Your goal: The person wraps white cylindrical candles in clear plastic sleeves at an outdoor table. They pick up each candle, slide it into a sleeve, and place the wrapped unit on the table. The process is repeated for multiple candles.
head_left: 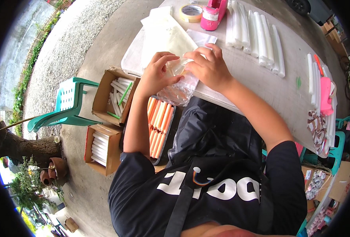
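At the near left edge of the table, a crinkled clear plastic bag (177, 92) hangs between my two hands. My left hand (158, 75) curls around its left side, thumb toward the middle. My right hand (209, 68) pinches its upper right part with bent fingers. Whether anything lies inside the bag, I cannot tell. Just beyond my hands lies a stack of pale flat plastic sheets (165, 37). Below my left wrist, a dark tray (168, 136) holds rows of orange candle-like sticks (157, 123).
A tape roll (190, 13) and a pink tape dispenser (212, 17) stand at the table's far side. Wrapped white sticks (258, 37) lie right of them. Cardboard boxes (114, 154) of white sticks and a green chair (68, 103) are at left. Another pink dispenser (326, 94) is far right.
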A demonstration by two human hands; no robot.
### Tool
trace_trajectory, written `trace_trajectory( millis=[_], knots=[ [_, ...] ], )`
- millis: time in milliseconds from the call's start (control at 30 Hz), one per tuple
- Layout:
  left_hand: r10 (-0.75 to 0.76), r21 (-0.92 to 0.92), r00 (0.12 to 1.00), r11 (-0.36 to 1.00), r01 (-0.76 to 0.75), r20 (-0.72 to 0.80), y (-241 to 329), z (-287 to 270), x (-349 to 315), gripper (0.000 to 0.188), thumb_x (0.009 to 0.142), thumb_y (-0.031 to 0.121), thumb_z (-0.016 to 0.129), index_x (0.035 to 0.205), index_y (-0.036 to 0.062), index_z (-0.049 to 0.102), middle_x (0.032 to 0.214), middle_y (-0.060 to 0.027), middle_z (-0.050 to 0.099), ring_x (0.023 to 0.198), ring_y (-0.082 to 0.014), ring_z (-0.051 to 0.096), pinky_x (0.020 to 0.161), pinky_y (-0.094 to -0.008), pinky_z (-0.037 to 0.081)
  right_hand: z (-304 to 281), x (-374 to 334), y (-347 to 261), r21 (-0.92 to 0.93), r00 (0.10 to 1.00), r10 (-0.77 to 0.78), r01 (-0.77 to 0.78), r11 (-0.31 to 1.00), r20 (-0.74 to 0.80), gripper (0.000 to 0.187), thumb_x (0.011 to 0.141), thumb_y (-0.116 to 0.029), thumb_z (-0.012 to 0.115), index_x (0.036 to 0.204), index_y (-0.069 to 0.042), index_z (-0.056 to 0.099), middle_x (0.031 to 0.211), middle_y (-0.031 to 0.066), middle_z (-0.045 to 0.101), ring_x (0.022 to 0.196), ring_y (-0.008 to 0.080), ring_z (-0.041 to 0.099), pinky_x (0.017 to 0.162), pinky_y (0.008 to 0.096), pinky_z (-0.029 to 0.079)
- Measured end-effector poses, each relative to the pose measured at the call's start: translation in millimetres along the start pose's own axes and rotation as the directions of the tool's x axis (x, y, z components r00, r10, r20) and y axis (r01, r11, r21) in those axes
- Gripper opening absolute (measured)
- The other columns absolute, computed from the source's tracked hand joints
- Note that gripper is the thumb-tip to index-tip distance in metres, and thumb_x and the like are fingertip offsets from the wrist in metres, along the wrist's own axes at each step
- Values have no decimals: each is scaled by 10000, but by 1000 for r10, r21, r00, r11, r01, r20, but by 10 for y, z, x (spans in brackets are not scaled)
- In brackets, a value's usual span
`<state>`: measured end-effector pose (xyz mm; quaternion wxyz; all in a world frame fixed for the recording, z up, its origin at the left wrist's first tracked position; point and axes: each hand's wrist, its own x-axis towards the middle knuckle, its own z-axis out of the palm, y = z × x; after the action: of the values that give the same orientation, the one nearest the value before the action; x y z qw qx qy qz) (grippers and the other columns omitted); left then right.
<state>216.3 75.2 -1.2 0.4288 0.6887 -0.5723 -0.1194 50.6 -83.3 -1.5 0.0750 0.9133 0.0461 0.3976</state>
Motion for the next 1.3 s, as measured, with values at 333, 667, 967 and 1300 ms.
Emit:
trace_trajectory(
  millis=[333,667,967,1300],
  knots=[
    [123,254,960,966,-57,-251,100,39,-204,762,656,307,907,1325,114,597,1356,-96,539,1243,-300,510,1020,-421,432,-126,-1,65,354,904,386,-427,832,184,27,801,-183,747,810,-159,755,1167,-75,631,1130,221,488,1017,433,312],
    [205,573,914,819,36,-351,-7,51,-836,331,818,105,733,1131,213,738,1215,43,643,1113,-225,547,998,-400,373,-34,-9,88,437,840,453,-542,718,298,130,904,-129,676,961,-12,677,993,97,719,1005,289,654,896,385,509],
    [-72,-198,829,979,-47,-555,52,21,-746,184,992,-34,492,1129,18,604,1327,-168,595,1193,-256,606,981,-367,519,-39,36,119,519,745,623,-640,566,238,88,949,-95,605,1002,-26,604,874,142,696,805,298,707,763,406,541],
    [221,452,820,890,52,-528,361,-181,-677,409,820,105,620,1228,70,621,1354,-118,601,1088,-338,598,1049,-455,397,-119,81,53,147,951,308,-300,943,-30,61,891,-117,647,933,-120,602,918,21,643,952,239,602,1011,452,398]
  ],
)
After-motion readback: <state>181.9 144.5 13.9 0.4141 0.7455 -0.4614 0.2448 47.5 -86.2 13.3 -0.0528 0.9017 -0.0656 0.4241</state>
